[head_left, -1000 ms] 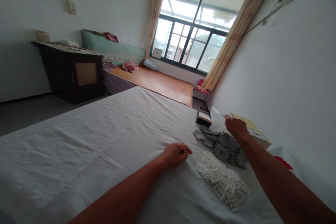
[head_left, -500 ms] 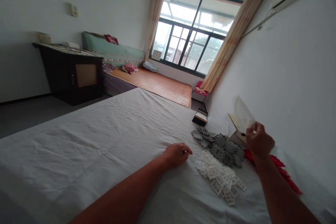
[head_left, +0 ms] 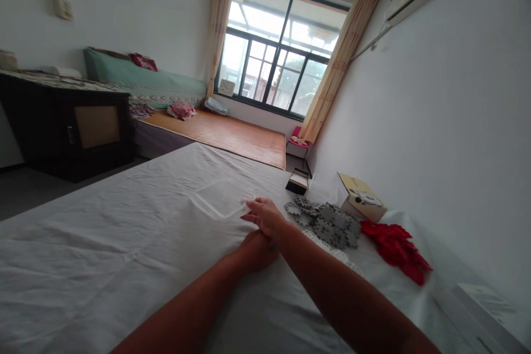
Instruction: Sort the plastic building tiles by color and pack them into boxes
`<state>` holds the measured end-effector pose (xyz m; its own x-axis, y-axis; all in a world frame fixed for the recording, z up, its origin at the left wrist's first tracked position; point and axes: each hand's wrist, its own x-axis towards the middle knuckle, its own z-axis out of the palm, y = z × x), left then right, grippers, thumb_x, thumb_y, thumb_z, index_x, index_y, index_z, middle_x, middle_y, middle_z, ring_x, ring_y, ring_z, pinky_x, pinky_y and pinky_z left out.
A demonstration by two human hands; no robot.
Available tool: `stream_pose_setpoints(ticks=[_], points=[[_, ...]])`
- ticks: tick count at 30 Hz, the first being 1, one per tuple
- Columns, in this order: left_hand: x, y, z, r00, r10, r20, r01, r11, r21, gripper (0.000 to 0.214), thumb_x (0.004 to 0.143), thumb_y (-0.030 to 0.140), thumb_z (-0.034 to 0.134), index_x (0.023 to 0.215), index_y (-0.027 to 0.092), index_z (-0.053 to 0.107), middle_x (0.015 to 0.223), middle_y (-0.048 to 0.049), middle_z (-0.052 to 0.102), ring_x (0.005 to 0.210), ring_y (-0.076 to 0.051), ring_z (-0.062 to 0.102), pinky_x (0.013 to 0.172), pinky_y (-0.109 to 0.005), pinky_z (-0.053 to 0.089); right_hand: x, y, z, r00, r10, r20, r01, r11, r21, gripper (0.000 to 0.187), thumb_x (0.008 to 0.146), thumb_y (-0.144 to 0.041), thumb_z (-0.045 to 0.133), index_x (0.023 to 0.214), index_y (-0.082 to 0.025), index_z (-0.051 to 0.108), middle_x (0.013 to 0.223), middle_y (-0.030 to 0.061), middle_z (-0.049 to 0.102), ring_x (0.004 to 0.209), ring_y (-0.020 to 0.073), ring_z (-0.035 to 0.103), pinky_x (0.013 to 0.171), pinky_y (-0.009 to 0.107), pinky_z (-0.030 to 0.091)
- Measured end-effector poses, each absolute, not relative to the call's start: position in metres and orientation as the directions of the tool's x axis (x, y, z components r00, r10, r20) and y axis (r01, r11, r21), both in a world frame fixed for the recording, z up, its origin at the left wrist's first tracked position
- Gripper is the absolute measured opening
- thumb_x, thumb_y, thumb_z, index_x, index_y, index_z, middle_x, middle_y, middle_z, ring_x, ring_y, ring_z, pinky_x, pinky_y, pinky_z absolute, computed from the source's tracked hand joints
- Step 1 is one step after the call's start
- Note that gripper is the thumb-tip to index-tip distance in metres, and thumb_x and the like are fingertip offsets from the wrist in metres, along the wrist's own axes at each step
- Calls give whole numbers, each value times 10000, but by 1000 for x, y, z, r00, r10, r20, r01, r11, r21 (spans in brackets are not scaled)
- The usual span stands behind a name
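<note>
A clear plastic lid or shallow tray with a whitish rim [head_left: 207,209] is over the white bedsheet, smeared a little by motion. My right hand [head_left: 264,214] pinches its near right corner. Beneath my right wrist rests my left hand [head_left: 256,250] on the sheet; its fingers are hidden. Grey interlocking plastic pieces [head_left: 335,225] lie in a pile to the right of my hands. My right forearm partly covers a heap of white lattice-like pieces [head_left: 332,249]. Farther right is a pile of red pieces [head_left: 396,249].
Behind the grey pile stands a yellow and white box [head_left: 360,199]. An open black box [head_left: 297,181] sits at the sheet's far edge. A dark cabinet [head_left: 70,127] and a mat-covered bed [head_left: 224,133] are beyond. A white box [head_left: 492,310] lies at the lower right by the wall.
My right hand has swung left with the clear plastic piece, from above the red pieces to over the sheet, crossing above my left hand. The view has turned slightly right.
</note>
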<state>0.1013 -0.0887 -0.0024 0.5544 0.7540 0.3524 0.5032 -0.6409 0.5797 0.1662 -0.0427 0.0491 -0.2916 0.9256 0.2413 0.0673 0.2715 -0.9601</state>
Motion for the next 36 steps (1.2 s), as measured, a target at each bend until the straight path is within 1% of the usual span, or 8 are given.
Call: stream_pose_setpoints(ticks=[2,6,11,16,24,27,31,36], points=[[100,-92,1,603,710,363,491,-689,533,292,786,236,476,1005,192,664,1030,-62,669,934,-248,593,833,-333,440,174,-40,56,-379,918,114,321,245,-915,306,781,-497,560,700,-208,620,647,44,665,558,158,625,516,300,525],[99,-94,10,664,655,361,467,-740,484,252,788,238,483,954,248,671,1032,-8,661,975,-212,551,852,-309,431,240,-19,85,-232,972,-39,859,185,-478,252,834,-413,513,914,-228,664,843,26,697,711,142,647,632,257,500],[101,-90,7,651,682,334,502,-716,485,238,797,217,475,922,267,671,1009,6,662,951,-186,539,828,-286,428,338,17,100,104,981,163,981,-74,-179,327,857,-254,444,1143,-168,576,1186,153,585,1140,257,489,871,382,397],[102,-88,4,646,691,325,497,-703,508,246,803,209,468,926,266,673,1005,7,662,954,-178,534,838,-275,422,380,31,84,158,978,139,987,-161,13,186,790,-275,549,932,-248,667,1004,71,684,998,227,578,829,364,386],[103,-84,5,593,724,352,429,-655,622,264,799,198,461,940,236,681,988,-17,665,943,-164,567,859,-270,435,372,-7,118,40,934,356,991,-81,102,313,906,-357,375,1095,-268,608,1064,78,671,984,213,602,853,343,384],[102,-78,8,435,793,425,328,-580,746,287,828,242,432,985,214,670,1016,-43,648,916,-154,584,815,-258,467,350,-73,129,-167,895,414,986,161,50,289,900,-367,393,1066,-274,610,1106,43,650,981,189,595,828,297,419],[93,-73,20,172,898,405,161,-432,887,391,842,406,420,1067,166,630,1090,-98,619,879,-180,601,664,-268,508,303,-190,120,-497,784,372,833,551,-49,235,890,-329,399,945,-304,626,838,16,687,791,176,618,691,295,474],[86,-77,30,120,961,248,-41,-245,969,515,817,532,410,1012,117,647,1047,-128,659,950,-235,599,695,-316,503,260,-275,79,-687,683,250,698,715,-34,221,836,-325,466,905,-461,625,624,-51,679,584,179,619,427,296,435]])
